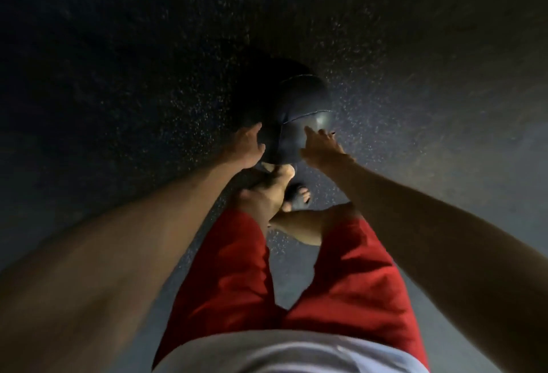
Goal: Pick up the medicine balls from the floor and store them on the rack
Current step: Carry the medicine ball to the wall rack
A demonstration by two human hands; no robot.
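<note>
Medicine ball (299,117) at frame centre on speckled floor (118,105), flanked by left hand (247,147) and right hand (321,148), fingers straight and spread, not curled round it.

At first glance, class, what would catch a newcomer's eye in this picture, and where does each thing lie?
The bright red shorts fill the lower middle, the one strong colour in a dim scene. Above them, near the centre, a dark medicine ball sits on the speckled floor. The left hand and the right hand reach to its two sides with fingers extended.
</note>
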